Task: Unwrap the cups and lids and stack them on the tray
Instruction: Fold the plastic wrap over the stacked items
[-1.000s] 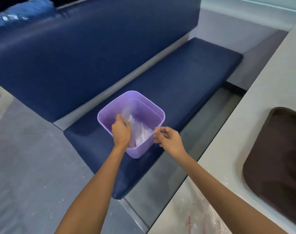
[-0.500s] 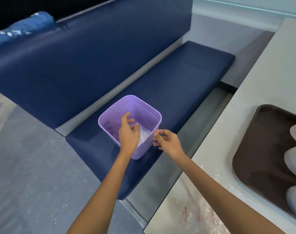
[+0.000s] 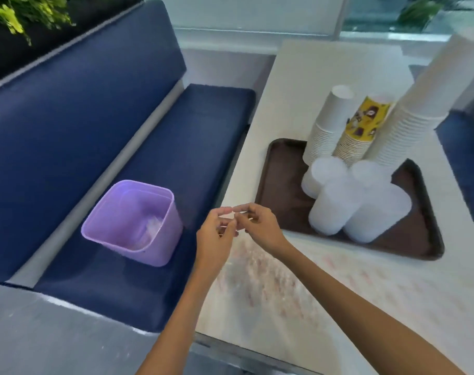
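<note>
Paper cups and thin plastic lids stand stacked on the brown tray: light and easily crushed, best clasped low round a stack. My left grip and right grip meet fingertip to fingertip beside the tray; I cannot tell whether they pinch anything.

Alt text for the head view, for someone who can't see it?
The left hand and right hand hover close together over the table edge, between a purple bin on a blue bench and a brown tray of stacked cups.

café: blue booth bench, tray of paper cups.
</note>
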Demonstrator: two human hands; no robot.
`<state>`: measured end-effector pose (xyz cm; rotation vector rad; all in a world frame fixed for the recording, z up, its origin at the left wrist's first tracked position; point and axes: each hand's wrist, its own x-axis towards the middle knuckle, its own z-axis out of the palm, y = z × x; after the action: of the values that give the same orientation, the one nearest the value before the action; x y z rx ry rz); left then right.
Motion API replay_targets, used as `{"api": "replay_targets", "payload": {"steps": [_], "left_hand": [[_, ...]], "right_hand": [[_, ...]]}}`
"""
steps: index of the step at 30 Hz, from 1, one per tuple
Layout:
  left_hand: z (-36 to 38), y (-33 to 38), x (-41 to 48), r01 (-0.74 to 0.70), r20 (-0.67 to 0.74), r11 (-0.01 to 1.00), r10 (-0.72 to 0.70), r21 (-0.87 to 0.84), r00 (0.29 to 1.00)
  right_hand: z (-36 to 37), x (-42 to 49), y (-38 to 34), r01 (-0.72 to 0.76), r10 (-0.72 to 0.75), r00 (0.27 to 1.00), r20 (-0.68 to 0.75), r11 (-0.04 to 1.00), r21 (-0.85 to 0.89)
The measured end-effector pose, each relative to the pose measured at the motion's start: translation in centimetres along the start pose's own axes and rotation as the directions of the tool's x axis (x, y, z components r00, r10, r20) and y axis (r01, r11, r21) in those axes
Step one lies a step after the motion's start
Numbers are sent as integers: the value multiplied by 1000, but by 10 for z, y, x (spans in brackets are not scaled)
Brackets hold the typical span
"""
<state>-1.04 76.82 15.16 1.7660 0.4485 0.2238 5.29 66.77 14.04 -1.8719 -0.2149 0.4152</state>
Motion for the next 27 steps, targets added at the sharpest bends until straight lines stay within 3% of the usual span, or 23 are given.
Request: {"api": "replay_targets", "payload": {"steps": [4,7,10,14,23,27], "left_hand": [[31,2,-23,16,121,998,-24,60,992],[51,-8,-40,19,186,991,-44,132,982],[63,-22,-54,6,225,973,-59,231,972],[74,-34,-68,-6,265,940,-90,341,960],[80,-40,-75,-34,309,903,-111,428,945],[80,-39,-74,-41,304,898,-105,439,947]], "right_hand": [[-50,-32,21,7,-16,994,-105,996,-86],[-83,-57,44,-13,-30,986,-164,967,-254],[-104,-79,68,-38,-37,989,-140,867,-497],[-124,-97,88,-108,46,993,-109,725,-680],[-133,-89,95,-113,90,993,-75,576,-810],[-135,-82,93,-89,41,996,-80,579,-810]]}}
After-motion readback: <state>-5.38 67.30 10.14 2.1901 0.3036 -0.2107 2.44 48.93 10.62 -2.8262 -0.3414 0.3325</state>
